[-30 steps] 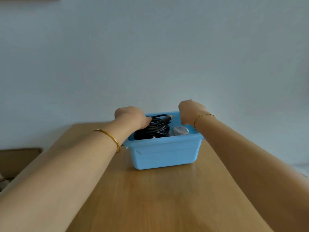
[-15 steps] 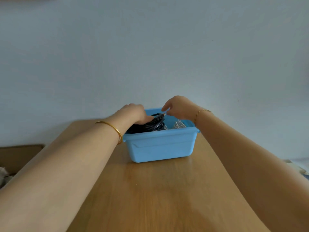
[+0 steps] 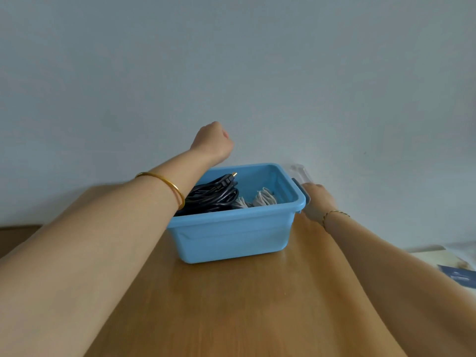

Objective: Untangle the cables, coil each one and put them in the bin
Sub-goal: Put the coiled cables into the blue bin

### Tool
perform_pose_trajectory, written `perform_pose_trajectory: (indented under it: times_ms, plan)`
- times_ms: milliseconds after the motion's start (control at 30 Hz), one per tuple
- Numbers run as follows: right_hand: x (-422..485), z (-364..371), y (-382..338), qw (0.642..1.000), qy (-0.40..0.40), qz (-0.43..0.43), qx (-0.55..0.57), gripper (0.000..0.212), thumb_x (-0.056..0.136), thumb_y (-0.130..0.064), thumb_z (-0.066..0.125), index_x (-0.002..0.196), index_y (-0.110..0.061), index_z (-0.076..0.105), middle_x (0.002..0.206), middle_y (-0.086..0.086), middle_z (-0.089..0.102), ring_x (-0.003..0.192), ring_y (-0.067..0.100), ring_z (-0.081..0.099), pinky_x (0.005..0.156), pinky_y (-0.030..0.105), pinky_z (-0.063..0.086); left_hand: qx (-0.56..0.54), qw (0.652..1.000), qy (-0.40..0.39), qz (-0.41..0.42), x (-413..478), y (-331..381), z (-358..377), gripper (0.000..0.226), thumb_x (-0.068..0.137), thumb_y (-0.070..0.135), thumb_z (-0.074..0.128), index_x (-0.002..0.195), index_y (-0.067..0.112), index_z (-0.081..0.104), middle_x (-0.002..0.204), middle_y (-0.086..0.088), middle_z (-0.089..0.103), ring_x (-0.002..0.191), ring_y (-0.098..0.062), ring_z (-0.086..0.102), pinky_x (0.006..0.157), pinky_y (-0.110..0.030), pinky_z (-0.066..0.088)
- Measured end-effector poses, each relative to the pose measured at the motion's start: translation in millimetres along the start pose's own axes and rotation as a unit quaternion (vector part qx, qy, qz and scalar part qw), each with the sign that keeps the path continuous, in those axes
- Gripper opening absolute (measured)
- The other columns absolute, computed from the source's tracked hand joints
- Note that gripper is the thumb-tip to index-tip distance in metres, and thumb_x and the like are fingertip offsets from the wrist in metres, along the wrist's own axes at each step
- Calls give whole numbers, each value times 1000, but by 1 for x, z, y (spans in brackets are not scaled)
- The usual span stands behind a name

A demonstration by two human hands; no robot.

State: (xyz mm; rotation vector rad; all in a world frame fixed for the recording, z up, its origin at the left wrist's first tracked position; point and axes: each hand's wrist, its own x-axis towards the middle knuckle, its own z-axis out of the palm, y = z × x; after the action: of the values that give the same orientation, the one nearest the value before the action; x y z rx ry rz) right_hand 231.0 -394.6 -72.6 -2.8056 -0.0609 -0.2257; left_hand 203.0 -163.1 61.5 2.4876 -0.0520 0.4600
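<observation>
In the middle of the wooden table (image 3: 231,310), toward its far edge, stands the blue bin (image 3: 231,240), open at the top, with the cables inside it. The black cable (image 3: 213,198) lies coiled in the left half of the bin, its loops heaped against the left wall, and one gold-tipped plug (image 3: 234,174) sticks up above the coil, pointing toward the back wall of the bin. The white cable (image 3: 263,199) sits bundled in the right half, lower than the black one and just beside it; whether the two touch is hard to tell. The left hand (image 3: 212,140) is raised above the bin's back left corner, clear of the rim, its fingers clenched into a fist with nothing seen in it, and the forearm crosses over the left side of the bin. A gold bangle (image 3: 164,185) circles that wrist. The right hand (image 3: 318,202) lies low, just outside the bin's right wall, its fingertips reaching a clear plastic piece (image 3: 298,171) with a grey clip (image 3: 306,193) beside the rim; motion blur hides whether the fingers grip it or only touch it. A thin chain bracelet (image 3: 336,213) sits on the right wrist. A pale wall (image 3: 231,73) rises behind the table, and a dark blue booklet (image 3: 461,276) lies on a light surface off to the right.
</observation>
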Motion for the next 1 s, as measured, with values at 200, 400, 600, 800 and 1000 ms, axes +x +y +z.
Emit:
perform_pose_trajectory:
  times_ms: [200,400,600,800,1000]
  plan:
    - [21,19,4,993,9,-49,-111,30,90,-26,48,120,-26,51,110,-3,55,108,21,48,100,39,36,-47,999,18,-20,11,-17,1,32,85,-4,43,68,23,37,87,-8,46,76,-20,41,68,-33,37]
    - [20,19,4,982,75,-91,-147,22,92,-25,47,114,-29,51,101,-8,56,94,15,48,92,32,36,-44,998,20,-30,9,-22,4,33,85,-4,42,66,23,37,85,-9,48,77,-23,43,68,-37,43]
    - [5,-6,17,974,110,-52,-189,14,90,-8,47,86,-22,48,93,-7,48,98,18,47,95,42,41,-68,996,41,-32,4,-25,2,37,83,-5,41,64,25,31,84,-8,44,76,-19,37,67,-35,34]
    - [-16,-51,27,977,189,-26,-101,12,95,-11,48,101,-13,58,106,4,54,101,25,46,80,39,47,-66,993,79,-63,-14,-25,-8,21,89,0,40,76,15,46,93,-8,47,75,-26,44,66,-30,37]
    - [-49,-99,-26,964,245,-102,25,18,94,-18,54,108,-10,61,110,4,57,105,24,47,78,32,42,-130,972,155,-118,-28,-38,-32,37,91,18,32,106,-8,55,120,-32,54,92,-41,61,82,-44,53]
